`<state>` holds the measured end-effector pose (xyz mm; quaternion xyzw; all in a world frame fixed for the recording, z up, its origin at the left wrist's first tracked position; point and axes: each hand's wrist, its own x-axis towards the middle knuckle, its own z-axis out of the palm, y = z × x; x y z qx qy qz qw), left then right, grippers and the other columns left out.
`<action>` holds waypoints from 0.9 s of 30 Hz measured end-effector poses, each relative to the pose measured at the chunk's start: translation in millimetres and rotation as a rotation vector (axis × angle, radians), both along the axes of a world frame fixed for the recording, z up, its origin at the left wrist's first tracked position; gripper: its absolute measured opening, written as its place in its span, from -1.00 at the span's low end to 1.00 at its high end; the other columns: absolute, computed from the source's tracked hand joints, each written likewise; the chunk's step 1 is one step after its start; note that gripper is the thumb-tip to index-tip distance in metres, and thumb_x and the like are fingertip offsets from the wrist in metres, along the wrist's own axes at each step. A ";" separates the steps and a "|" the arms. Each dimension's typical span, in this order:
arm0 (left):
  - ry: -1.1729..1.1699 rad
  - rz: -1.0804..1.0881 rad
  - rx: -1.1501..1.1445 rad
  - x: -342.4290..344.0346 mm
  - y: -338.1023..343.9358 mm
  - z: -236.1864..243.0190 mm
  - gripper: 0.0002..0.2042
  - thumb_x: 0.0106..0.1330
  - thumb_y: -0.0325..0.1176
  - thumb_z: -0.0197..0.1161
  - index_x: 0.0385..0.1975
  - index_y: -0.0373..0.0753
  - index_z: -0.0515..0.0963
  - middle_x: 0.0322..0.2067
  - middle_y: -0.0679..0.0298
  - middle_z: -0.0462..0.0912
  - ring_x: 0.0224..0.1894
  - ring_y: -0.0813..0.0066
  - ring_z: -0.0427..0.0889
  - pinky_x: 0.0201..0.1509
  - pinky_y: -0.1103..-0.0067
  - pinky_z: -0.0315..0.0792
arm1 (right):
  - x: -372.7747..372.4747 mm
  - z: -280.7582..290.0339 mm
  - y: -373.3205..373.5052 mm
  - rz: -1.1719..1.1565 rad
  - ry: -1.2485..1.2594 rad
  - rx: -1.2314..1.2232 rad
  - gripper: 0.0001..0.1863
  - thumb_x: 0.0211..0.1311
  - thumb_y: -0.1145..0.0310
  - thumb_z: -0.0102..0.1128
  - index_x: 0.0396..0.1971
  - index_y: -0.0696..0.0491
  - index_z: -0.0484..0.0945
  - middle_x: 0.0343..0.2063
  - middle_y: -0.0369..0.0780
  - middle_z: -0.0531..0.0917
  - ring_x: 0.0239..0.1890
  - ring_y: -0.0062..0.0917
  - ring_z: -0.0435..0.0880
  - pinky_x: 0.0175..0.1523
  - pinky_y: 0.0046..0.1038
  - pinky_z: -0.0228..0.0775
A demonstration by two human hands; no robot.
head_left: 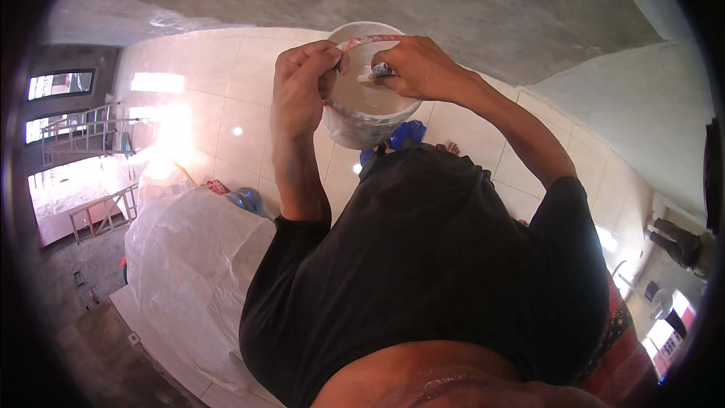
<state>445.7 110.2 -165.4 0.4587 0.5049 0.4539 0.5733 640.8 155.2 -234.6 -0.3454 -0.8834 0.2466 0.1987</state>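
A white bucket (355,134), smeared on its outside, stands in front of me with pale, milky liquid (353,94) in it. A pinkish-red, white-smeared strip (370,39), which looks like the bucket's handle, arches over the opening. My left hand (302,79) is closed at the left end of this strip, by the rim. Over the right part of the opening, my right hand (423,68) is closed round a small thing with a dark, smeared end (383,69) and a tan part. Its kind is hidden by my fingers.
A grey, partly damp-looking wall (408,0) rises beyond the bucket. Clear plastic sheeting (196,249) covers something at left, with a blue-tinted bottle (245,200) by it. Blue plastic (408,133) lies under the bucket's near side. Metal scaffolding (83,128) stands far left; a person's legs (676,242) show far right.
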 end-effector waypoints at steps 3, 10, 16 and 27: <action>-0.025 -0.007 0.020 2.7 -0.1 -0.9 -0.76 0.27 -0.36 0.08 -0.62 -0.33 0.50 -0.81 0.56 0.17 -0.75 0.83 -0.01 -0.65 0.69 -0.16 | 9.4 14.5 -7.4 -0.039 -0.004 0.001 -0.75 0.06 0.21 0.31 -0.34 0.05 0.69 -0.59 -0.11 0.64 -0.51 -0.21 0.62 -0.31 -0.27 0.44; 0.006 -0.016 0.038 9.7 2.3 -1.5 -0.75 0.28 -0.38 0.05 -0.62 -0.32 0.49 -0.80 0.57 0.15 -0.75 0.83 -0.01 -0.66 0.69 -0.17 | 28.5 8.0 -18.0 -0.099 0.200 0.191 -0.72 -0.05 0.36 0.38 -0.25 -0.02 0.68 -0.45 -0.20 0.71 -0.54 -0.31 0.62 -0.38 -0.40 0.44; 0.019 0.027 0.047 6.5 2.0 -0.7 -0.75 0.28 -0.39 0.04 -0.63 -0.32 0.47 -0.79 0.57 0.15 -0.75 0.84 0.00 -0.67 0.69 -0.17 | 33.0 10.7 -30.0 -0.145 0.067 0.513 -0.71 -0.01 0.35 0.40 -0.21 -0.02 0.68 -0.40 -0.26 0.72 -0.59 -0.41 0.62 -0.47 -0.42 0.41; -0.003 0.041 0.107 9.4 7.4 7.7 -0.75 0.26 -0.41 0.01 -0.63 -0.36 0.46 -0.77 0.51 0.19 -0.74 0.80 0.03 -0.65 0.68 -0.13 | 33.2 29.8 -33.5 -0.273 0.706 -0.531 -0.78 0.04 0.36 0.40 -0.29 0.10 0.70 -0.60 -0.26 0.68 -0.65 -0.65 0.57 -0.48 -0.58 0.36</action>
